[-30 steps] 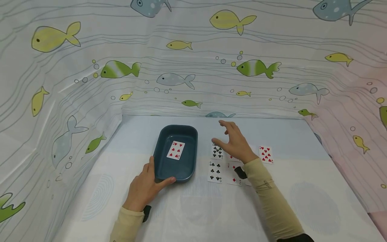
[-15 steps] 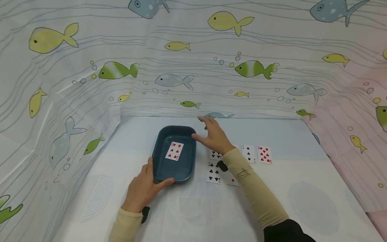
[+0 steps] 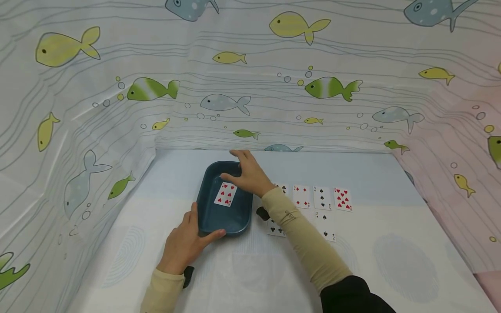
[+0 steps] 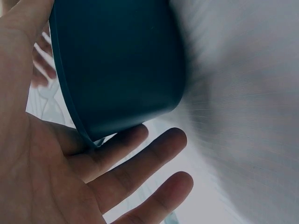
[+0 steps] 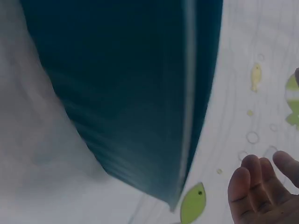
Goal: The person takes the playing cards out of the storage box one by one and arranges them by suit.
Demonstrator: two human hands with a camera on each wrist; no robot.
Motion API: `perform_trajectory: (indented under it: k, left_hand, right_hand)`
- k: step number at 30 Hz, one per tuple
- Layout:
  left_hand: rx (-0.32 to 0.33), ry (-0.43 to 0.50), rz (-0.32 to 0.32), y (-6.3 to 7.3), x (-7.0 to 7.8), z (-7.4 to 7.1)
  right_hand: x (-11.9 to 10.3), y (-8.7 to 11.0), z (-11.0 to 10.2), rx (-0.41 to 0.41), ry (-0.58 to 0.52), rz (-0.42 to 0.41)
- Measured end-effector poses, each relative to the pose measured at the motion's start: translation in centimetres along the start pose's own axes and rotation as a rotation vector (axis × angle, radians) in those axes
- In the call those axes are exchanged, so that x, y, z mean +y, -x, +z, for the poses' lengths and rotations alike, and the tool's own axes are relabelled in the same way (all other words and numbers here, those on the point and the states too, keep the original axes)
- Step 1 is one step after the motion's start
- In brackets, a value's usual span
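Note:
A dark teal tray (image 3: 235,222) stands on the table with one playing card (image 3: 225,194), red hearts, lying face up inside. At its near left corner is my left hand (image 3: 183,243), fingers straight along the outer side and thumb at the near rim. In the left wrist view those fingers (image 4: 138,170) are spread, touching the tray's wall (image 4: 117,65). Over the far right part of the tray hovers my right hand (image 3: 250,176), thumb and fingers spread apart, holding nothing visible. The right wrist view shows its fingers (image 5: 254,191) apart from the tray's side (image 5: 126,84).
Right of the tray, cards lie face up in two rows. A diamonds card (image 3: 302,197), a spades card (image 3: 322,198) and a hearts card (image 3: 342,200) are in the far row, a two of spades (image 3: 325,226) nearer. My right sleeve (image 3: 299,230) covers some cards. A fish-patterned curtain (image 3: 266,117) stands behind.
My right hand has moved left from above the cards to above the tray, its fingers still spread. The left hand, tray and hearts card inside have stayed put.

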State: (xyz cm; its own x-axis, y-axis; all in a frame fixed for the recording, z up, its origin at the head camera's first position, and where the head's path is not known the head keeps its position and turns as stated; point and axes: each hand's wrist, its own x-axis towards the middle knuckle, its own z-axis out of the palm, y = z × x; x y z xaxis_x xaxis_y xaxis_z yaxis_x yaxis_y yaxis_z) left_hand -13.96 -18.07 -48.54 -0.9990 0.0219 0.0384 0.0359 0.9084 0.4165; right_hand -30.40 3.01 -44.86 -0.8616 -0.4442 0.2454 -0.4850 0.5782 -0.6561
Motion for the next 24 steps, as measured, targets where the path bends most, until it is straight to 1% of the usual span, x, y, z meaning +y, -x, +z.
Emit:
perform_trajectory:
  k: [6, 9, 11, 15, 20, 24]
  left_hand:
    - [0.013, 0.007, 0.017, 0.1, 0.0, 0.1]
    - [0.012, 0.007, 0.019, 0.1, -0.1, 0.1]
    - [0.013, 0.006, 0.018, 0.1, -0.1, 0.1]
    - [0.018, 0.001, 0.03, 0.2, -0.1, 0.2]
    - [0.042, -0.001, 0.052, 0.3, -0.1, 0.2]
    - [0.046, 0.001, 0.056, 0.4, 0.0, 0.1]
  right_hand:
    - [0.1, 0.0, 2.4, -0.044, -0.025, -0.012]
    - [0.3, 0.1, 3.4, -0.063, 0.019, -0.023]
    - [0.5, 0.2, 4.0, -0.085, 0.069, -0.025]
    - [0.7, 0.3, 4.9, -0.131, 0.207, -0.026]
    - [0.7, 0.3, 5.4, -0.151, 0.352, -0.022]
    - [0.5, 0.4, 5.6, -0.178, 0.462, -0.014]
